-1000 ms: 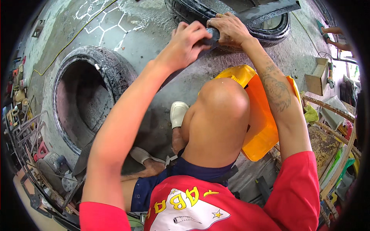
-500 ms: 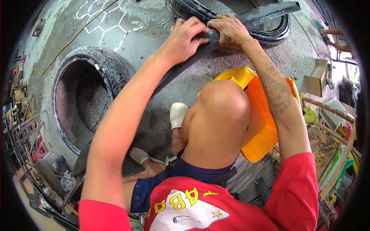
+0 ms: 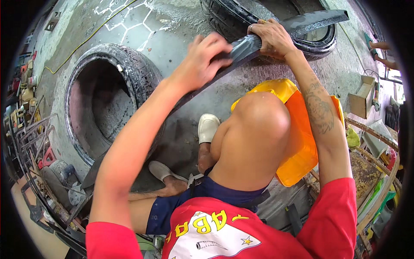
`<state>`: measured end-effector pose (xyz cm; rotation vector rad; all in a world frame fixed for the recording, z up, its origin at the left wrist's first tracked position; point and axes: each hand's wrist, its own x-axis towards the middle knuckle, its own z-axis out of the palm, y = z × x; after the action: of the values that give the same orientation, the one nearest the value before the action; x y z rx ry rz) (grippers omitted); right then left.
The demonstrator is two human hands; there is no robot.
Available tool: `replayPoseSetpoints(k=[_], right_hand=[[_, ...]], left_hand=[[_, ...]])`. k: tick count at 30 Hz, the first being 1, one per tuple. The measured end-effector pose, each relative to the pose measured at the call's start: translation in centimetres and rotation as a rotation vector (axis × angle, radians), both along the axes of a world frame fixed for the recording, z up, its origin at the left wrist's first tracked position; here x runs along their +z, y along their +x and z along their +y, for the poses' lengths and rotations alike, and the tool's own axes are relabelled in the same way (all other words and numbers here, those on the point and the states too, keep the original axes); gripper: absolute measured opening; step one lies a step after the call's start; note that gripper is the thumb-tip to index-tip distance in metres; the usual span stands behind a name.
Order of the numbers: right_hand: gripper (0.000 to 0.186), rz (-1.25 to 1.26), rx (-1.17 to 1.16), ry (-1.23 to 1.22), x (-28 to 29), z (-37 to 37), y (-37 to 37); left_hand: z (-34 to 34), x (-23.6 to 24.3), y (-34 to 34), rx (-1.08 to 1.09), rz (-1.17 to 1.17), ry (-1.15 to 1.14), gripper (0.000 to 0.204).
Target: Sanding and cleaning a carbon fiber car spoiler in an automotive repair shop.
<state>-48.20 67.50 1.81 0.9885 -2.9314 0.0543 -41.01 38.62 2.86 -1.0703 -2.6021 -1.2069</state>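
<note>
A long dark rubber strip (image 3: 246, 48) slants across the view, from beside the near tire at left to over the far tire at upper right. My right hand (image 3: 274, 39) is closed around it, wearing a ring, thumb on top. On the strip's nearer stretch, my left hand (image 3: 202, 64) is blurred by motion. Its fingers are curled against the strip's surface, and whatever they hold is hidden. Between my hands the strip looks grey and scuffed. Its far end sticks out beyond my right hand.
One worn tire (image 3: 110, 101) stands at left; another tire (image 3: 312, 47) lies at the top. Beside my raised knee is an orange-yellow plastic container (image 3: 297, 166). A yellow cord (image 3: 86, 41) crosses the floor. A cardboard box (image 3: 361, 97) and another person's hand (image 3: 379, 45) are at right.
My left hand has slid along the strip toward me, away from my right hand, baring more of its surface. My right hand keeps its hold. The whole view has shifted slightly.
</note>
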Motion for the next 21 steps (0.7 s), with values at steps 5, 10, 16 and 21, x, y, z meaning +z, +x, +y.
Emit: replayPoseSetpoints(k=[5, 10, 16, 21], right_hand=[[0.045, -0.113, -0.010, 0.065, -0.4, 0.9, 0.4], [0.046, -0.094, -0.020, 0.077, 0.4, 1.4, 0.7], [0.043, -0.049, 0.031, 0.040, 0.3, -0.2, -0.1], [0.042, -0.001, 0.056, 0.017, -1.1, 1.6, 0.5]], left_hand=[[-1.9, -0.8, 3.6, 0.050, 0.027, 0.041, 0.038], [-12.1, 1.2, 12.4, 0.130, -0.113, -0.181, 0.050], [0.6, -0.3, -0.5, 0.028, 0.021, 0.024, 0.023], [-1.2, -1.3, 2.3, 0.055, -0.029, 0.103, 0.030]])
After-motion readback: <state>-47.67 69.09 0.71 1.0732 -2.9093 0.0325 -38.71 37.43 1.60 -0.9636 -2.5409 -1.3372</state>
